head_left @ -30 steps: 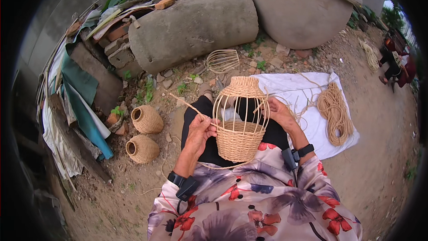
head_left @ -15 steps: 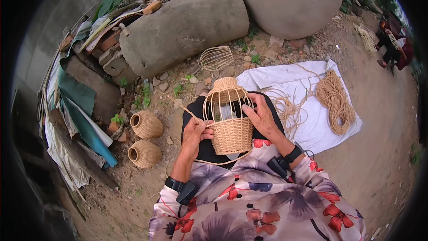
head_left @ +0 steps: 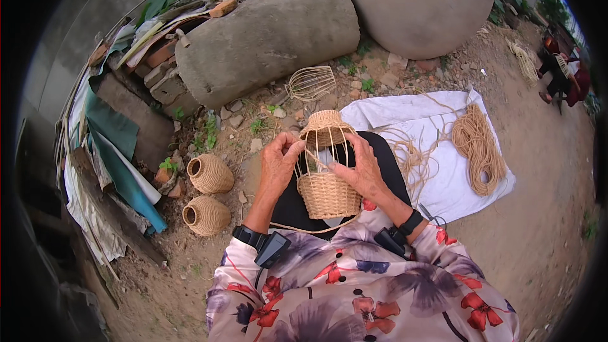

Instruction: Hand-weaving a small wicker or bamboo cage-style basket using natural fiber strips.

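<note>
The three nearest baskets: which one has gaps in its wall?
The basket between left hand and right hand: gaps separate its base and neck. The far ground basket and near ground basket look closely woven.

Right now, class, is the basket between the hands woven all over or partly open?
Partly open: bare ribs show between its woven lower wall and woven neck.

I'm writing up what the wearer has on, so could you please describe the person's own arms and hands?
The left hand and right hand are ungloved. Each wrist wears a black band with a dark, boxy device; a thin dark cable shows beside the left one. The pale sleeves carry purple and red flower prints.
</note>
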The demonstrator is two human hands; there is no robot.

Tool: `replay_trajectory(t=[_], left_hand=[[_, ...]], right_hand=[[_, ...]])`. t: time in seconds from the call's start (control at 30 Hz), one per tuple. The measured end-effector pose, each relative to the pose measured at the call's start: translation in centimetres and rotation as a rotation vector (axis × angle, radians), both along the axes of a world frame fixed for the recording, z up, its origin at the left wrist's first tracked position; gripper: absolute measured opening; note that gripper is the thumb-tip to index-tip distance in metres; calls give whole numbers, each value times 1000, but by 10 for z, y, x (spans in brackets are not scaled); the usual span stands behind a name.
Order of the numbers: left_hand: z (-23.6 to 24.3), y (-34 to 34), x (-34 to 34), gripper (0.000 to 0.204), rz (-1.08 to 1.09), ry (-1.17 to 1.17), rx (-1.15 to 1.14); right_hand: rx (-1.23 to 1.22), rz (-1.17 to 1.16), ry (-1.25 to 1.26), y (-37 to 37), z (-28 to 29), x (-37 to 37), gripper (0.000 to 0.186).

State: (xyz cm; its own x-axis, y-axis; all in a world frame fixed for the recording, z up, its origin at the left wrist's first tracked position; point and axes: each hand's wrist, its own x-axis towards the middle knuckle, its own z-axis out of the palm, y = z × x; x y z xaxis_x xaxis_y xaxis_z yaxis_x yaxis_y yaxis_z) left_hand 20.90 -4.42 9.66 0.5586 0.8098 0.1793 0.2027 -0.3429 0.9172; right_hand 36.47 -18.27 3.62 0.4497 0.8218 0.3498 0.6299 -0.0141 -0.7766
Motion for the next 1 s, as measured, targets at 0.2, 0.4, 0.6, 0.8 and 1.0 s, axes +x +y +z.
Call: replay_trajectory(t=[0.2, 0.4, 0.6, 0.8, 1.0], left_hand=[[4, -8, 35, 12, -89, 306, 560], [1, -18, 23, 15, -86, 250, 153], [-42, -27, -23, 19, 97, 124, 4], [-61, -23, -53, 21, 197, 216, 13], [-40, -26, -68, 26, 163, 400, 194]], right_hand=[[-140, -103, 61, 7, 8, -6, 82], [-161, -123, 78, 6, 10, -5, 82], [-166, -97, 102, 4, 15, -2, 84], [-186, -179, -129, 15, 39, -12, 86], [-221, -137, 110, 33, 24, -2, 81]])
